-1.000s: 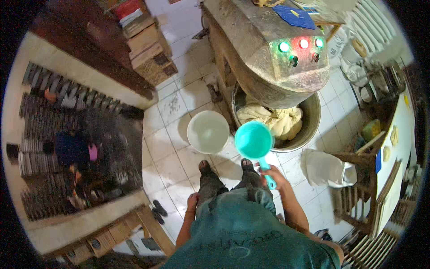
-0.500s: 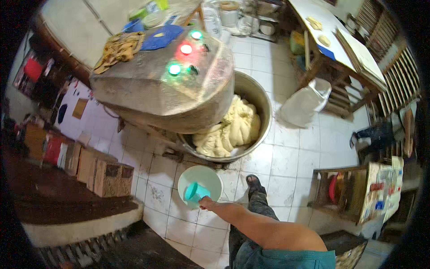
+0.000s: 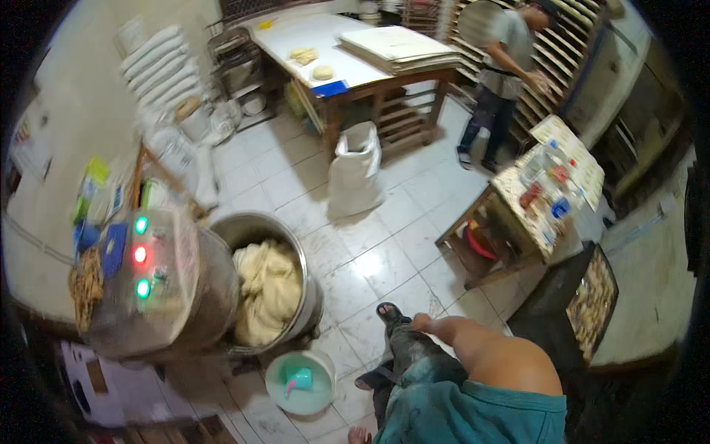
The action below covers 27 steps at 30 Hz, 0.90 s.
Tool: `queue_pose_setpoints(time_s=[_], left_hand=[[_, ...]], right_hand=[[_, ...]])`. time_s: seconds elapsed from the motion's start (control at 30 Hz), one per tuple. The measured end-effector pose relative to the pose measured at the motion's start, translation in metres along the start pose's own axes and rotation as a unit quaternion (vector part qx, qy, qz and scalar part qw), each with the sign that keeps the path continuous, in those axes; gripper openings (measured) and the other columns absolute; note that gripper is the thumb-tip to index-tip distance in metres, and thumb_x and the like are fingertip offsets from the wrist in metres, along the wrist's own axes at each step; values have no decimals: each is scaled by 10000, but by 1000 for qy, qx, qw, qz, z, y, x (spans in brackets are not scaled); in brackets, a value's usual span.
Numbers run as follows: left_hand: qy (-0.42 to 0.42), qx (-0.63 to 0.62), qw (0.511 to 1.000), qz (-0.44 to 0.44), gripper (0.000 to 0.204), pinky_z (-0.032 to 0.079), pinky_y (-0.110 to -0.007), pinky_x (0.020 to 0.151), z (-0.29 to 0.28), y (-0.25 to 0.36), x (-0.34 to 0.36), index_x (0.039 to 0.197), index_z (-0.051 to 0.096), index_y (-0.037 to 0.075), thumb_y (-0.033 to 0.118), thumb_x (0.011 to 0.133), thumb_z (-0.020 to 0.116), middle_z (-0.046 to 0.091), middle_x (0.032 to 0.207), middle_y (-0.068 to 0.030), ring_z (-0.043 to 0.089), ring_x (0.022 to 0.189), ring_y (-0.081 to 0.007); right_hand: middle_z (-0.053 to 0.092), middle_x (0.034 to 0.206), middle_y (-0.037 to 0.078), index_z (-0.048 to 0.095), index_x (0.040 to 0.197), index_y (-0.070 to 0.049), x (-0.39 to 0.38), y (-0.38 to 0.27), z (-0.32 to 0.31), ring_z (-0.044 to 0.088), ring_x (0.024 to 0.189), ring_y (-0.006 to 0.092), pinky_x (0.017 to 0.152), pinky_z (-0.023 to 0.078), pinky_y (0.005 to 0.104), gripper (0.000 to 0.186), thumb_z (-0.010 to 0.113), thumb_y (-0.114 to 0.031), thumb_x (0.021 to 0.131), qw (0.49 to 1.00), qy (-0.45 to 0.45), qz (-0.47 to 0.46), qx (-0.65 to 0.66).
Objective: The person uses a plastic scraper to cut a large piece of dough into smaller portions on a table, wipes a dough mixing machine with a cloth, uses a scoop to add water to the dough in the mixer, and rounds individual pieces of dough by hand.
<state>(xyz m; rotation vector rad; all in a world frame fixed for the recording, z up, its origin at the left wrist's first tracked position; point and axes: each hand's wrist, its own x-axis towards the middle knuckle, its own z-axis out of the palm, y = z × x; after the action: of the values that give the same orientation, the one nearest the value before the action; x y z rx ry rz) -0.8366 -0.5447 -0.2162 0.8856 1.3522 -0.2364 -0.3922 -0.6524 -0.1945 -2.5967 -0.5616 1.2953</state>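
Observation:
My right hand [image 3: 422, 323] hangs beside my dark trouser leg, apart from the other things. It is small and blurred, and its finger positions cannot be made out. At the lower edge only a bit of my left hand [image 3: 359, 435] shows, mostly cut off. Left of my feet stands a pale round bucket [image 3: 330, 379] with a turquoise dipper [image 3: 300, 378] with a pink handle inside. Behind it, a large steel mixing bowl [image 3: 309, 285] holds a big mass of pale dough [image 3: 268, 292]. The mixer's housing [image 3: 174, 314] covers the bowl's left side.
A white sack [image 3: 355, 177] stands on the tiles before a worktable [image 3: 296, 41] with dough pieces and stacked boards. Another person [image 3: 506, 70] stands by the racks. At right are a small cluttered table [image 3: 518, 177] and a dark tray [image 3: 592, 303] of pale pieces.
My right hand has let go of the dipper and drawn back to my leg. The view has swung right, bringing the other person in. The dipper stays in the bucket.

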Motion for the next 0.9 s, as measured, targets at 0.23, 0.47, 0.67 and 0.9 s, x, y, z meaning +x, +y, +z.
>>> queue_pose_setpoints(time_s=[0.23, 0.47, 0.67, 0.9], left_hand=[[-67, 193, 977, 57, 337, 419, -300, 722, 58, 131, 58, 1065, 487, 51, 292, 829, 471, 548, 951, -80, 526, 874, -177], [-187, 305, 922, 148, 326, 418, -279, 715, 205, 281, 113, 1042, 506, 26, 271, 828, 486, 553, 935, -87, 531, 852, -169], [-133, 198, 940, 243, 354, 405, -274, 768, 291, 483, 82, 1079, 487, -6, 237, 823, 504, 539, 969, -75, 502, 872, -150], [-215, 138, 950, 178, 300, 402, -272, 699, 389, 648, 104, 1032, 511, 68, 254, 797, 530, 534, 881, -18, 494, 782, -107]], right_hand=[[550, 634, 128, 560, 685, -1, -30, 175, 2, 499, 477, 227, 457, 435, 371, 396, 506, -389, 737, 923, -33, 276, 265], [529, 946, 167, 461, 1082, 0, 61, 321, 89, 520, 754, 304, 654, 424, 461, 748, 271, -647, 759, 780, -47, 145, 607], [414, 1198, 173, 293, 1265, -15, 92, 110, -193, 411, 1071, 265, 884, 345, 398, 840, 295, -677, 747, 778, -168, 198, 572], [478, 1100, 226, 190, 1301, -15, 112, 118, -267, 520, 908, 283, 794, 400, 386, 864, 361, -653, 744, 800, -119, 216, 547]])
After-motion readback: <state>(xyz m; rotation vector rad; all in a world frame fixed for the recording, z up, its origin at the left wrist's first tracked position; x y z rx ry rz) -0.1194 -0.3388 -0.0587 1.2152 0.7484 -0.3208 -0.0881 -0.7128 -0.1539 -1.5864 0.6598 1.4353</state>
